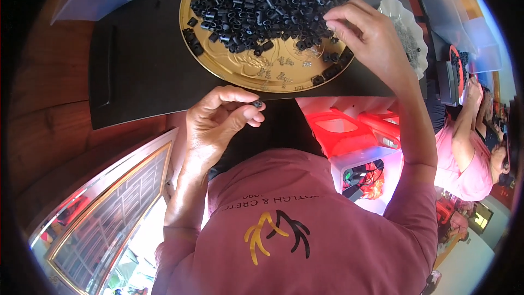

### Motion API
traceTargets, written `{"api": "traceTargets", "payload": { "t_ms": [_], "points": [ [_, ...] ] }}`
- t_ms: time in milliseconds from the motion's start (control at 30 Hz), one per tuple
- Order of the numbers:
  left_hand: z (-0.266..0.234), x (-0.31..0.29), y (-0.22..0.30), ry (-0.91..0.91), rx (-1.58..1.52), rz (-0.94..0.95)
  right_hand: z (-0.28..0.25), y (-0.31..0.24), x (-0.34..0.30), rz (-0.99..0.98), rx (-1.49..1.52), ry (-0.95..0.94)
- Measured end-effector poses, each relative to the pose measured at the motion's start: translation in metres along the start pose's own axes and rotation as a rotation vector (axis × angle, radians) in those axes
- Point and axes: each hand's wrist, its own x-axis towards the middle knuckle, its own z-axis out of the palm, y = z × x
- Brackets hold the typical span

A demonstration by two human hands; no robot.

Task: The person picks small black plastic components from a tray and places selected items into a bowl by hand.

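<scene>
Left hand (218,120) pinches one small black plastic piece (257,103) up close for a look, right hand (363,33) fingers bunched over the heap of black pieces (267,3) on the round gold tray (240,68), picking

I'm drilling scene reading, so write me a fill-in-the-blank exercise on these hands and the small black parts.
1. The left hand pinches one small black cylindrical part between thumb and ____.
2. The heap of small black tube-shaped parts lies on a round ____-coloured metal tray.
3. The right hand reaches over the tray's ____ side.

Missing words: fingers; gold; right
</scene>
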Motion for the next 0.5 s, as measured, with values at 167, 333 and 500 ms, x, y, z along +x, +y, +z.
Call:
{"api": "traceTargets", "payload": {
  "t_ms": [167, 333, 500],
  "points": [
    [-0.001, 0.001, -0.001, 0.01, 0.008, 0.005, 0.002, -0.008, 0.002, -0.059, 0.023, -0.059],
    [0.001, 0.004, -0.001, 0.002, 0.007, 0.008, 0.016, -0.009, -0.001, -0.108, 0.042, -0.058],
    [-0.001, 0.004, -0.003, -0.001, 0.023, 0.011, 0.001, 0.002, -0.002, -0.039, -0.029, 0.013]
  ]
}}
